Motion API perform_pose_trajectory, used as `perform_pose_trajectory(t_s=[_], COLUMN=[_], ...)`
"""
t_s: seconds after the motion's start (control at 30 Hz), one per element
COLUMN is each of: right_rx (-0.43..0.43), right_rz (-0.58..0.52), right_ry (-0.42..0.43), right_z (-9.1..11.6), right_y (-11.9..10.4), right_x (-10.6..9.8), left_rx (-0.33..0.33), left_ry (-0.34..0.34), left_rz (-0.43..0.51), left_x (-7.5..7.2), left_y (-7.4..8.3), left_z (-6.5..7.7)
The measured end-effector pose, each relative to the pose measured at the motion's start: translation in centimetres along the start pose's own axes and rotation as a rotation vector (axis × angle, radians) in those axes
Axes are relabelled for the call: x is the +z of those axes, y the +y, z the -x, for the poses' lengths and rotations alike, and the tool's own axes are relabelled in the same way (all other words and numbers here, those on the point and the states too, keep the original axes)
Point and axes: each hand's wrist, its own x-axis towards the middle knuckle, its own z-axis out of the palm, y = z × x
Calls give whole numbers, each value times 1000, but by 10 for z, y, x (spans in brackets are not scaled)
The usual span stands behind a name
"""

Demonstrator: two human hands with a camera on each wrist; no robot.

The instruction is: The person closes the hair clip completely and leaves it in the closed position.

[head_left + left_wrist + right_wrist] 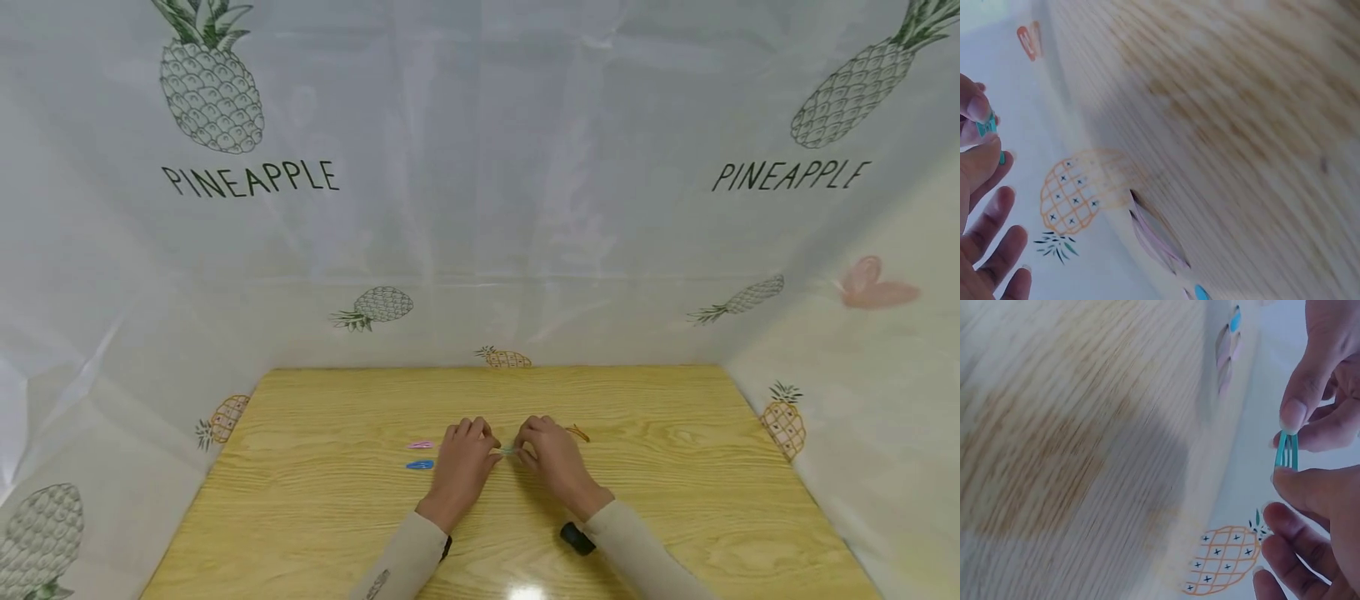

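Note:
A teal snap hair clip (1287, 452) stretches between my two hands above the table. My left hand (462, 458) pinches one end between thumb and finger, and my right hand (553, 454) pinches the other. In the right wrist view the clip's slotted middle shows between the thumbs; its ends are covered by fingertips. Left of my left hand lie a pink hair clip (420, 445) and a blue hair clip (420, 465) on the table. An orange-brown hair clip (579, 432) lies just beyond my right hand.
The wooden table (315, 517) has white pineapple-printed sheeting (480, 208) behind it and along both sides. A black device (577, 539) sits at my right wrist. Light glares off the table's near edge.

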Motion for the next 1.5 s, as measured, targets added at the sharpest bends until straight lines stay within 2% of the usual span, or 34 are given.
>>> perform_pose_trajectory(t_s=[0.23,0.5,0.77,0.97,1.07,1.23,1.5], right_rx=[-18,-72,-146,-223,-243,-256,-353], right_rz=[-80,-144,-218,-284,-285,-226,-109], right_ry=[-67,-110,-136,-148,-145,-114,-1], right_z=[2,7,5,4,4,4,-1], right_y=[-5,-8,-5,-3,-3,-5,-3], right_x=[1,1,-2,-4,-4,-2,3], left_rx=[33,57,160,235,224,150,107], left_ry=[51,40,62,47,15,-52,-93], left_rz=[-14,67,247,321,353,392,484], left_x=[-7,-8,-15,-16,-17,-20,-23], left_y=[-4,-11,-26,-37,-40,-39,-39], left_z=[11,21,23,24,25,24,22])
